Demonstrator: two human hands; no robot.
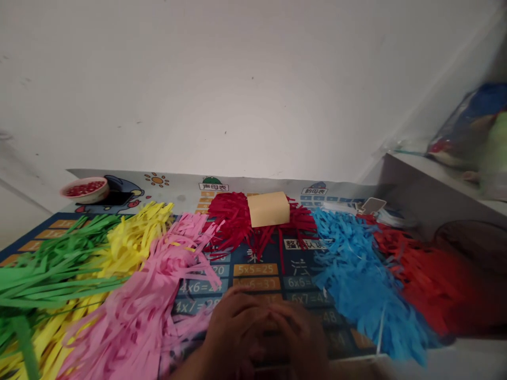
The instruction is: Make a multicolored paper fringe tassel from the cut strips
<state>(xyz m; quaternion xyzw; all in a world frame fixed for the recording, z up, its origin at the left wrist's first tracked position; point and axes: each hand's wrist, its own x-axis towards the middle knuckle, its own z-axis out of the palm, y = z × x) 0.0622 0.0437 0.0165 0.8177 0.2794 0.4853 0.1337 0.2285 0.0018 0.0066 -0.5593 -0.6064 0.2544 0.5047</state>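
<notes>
Low in the middle of the head view, my left hand (236,330) and my right hand (300,335) come together, fingers curled and tips meeting. Whatever lies between them is hidden and dim. Blurred pink paper strips (148,295) reach up to the left side of my left hand. Beyond both hands is a bundle of dark red paper strips (229,216), with a pale yellow folded paper block (269,209) on top. Blue paper strips (352,269) lie to the right of my right hand.
Green strips (51,264) and yellow strips (134,237) spread at the left. A bowl of small red pieces (85,190) stands at the back left. Orange-red strips (428,274) lie beside a grey box-like unit (420,192) on the right. The printed mat (255,269) meets a white wall.
</notes>
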